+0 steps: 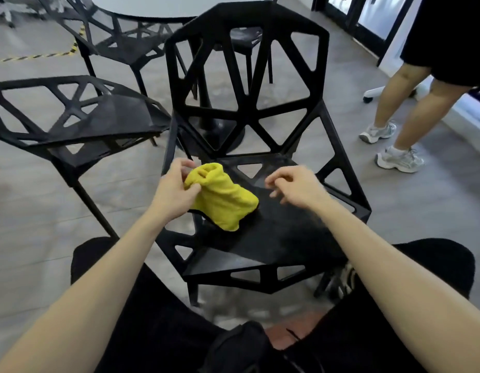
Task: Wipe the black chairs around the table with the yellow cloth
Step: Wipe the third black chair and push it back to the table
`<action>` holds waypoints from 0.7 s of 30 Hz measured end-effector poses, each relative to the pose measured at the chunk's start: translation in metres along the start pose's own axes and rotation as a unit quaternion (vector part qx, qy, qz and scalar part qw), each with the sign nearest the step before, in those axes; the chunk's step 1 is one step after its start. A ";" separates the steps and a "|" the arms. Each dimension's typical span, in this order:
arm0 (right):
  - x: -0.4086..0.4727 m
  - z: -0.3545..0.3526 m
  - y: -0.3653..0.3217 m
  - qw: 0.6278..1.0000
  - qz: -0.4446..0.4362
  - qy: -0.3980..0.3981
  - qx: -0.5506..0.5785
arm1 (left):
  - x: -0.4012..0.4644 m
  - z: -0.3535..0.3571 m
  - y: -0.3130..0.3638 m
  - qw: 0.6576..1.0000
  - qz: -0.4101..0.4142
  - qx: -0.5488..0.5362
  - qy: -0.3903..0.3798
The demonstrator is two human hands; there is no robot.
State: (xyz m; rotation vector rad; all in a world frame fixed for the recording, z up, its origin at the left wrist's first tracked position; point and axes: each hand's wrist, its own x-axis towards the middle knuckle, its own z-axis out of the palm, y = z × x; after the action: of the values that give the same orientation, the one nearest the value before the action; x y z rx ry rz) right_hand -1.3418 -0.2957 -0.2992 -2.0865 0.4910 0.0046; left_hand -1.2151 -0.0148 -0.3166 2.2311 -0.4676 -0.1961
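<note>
— At centre frame, where's the yellow cloth (221,196)?
— Bunched on the black chair (281,232) seat; my left hand (174,191) pinches its edge, right hand (295,184) loosely curled, empty. Looks soft, light: I'd grip the bunched top.

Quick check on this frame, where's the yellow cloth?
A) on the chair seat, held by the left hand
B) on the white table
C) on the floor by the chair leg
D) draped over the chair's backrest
A. The yellow cloth lies bunched on the seat of the near black chair, with the left hand pinching its edge; the right hand hovers beside it, holding nothing.
</note>
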 end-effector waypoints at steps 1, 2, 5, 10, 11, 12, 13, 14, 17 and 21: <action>0.006 -0.013 0.018 0.992 -0.023 0.070 -0.103 | -0.002 -0.002 -0.010 0.999 -0.016 0.039 0.028; 0.013 -0.027 0.035 0.976 -0.036 0.121 -0.175 | -0.005 -0.005 -0.021 0.995 -0.025 0.085 0.048; 0.040 -0.061 0.075 0.935 -0.040 0.211 -0.282 | -0.009 -0.014 -0.058 0.974 -0.076 0.191 0.099; 0.071 -0.088 0.124 0.918 0.115 0.233 -0.299 | 0.005 -0.001 -0.078 0.984 -0.130 0.119 0.020; 0.075 -0.090 0.131 0.930 0.143 0.203 -0.270 | 0.010 0.004 -0.079 0.983 -0.133 0.122 0.026; 0.078 -0.092 0.139 0.939 0.152 0.189 -0.242 | 0.014 0.008 -0.078 0.982 -0.130 0.130 0.040; 0.081 -0.093 0.147 0.945 0.148 0.195 -0.219 | 0.017 0.012 -0.078 0.981 -0.123 0.138 0.053; 0.083 -0.095 0.154 0.947 0.144 0.206 -0.201 | 0.021 0.014 -0.077 0.981 -0.116 0.145 0.060; 0.090 -0.103 0.164 0.950 0.145 0.221 -0.169 | 0.048 0.022 -0.072 0.980 -0.107 0.157 0.061; 0.103 -0.130 0.181 0.946 0.166 0.241 -0.138 | 0.116 0.045 -0.052 0.983 -0.085 0.160 0.039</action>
State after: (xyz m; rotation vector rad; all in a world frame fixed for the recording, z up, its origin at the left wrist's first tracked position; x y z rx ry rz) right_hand -1.3343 -0.5208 -0.3964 -2.2509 1.1965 -0.2600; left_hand -1.1074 -0.0617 -0.3832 2.5853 -0.2810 -0.1273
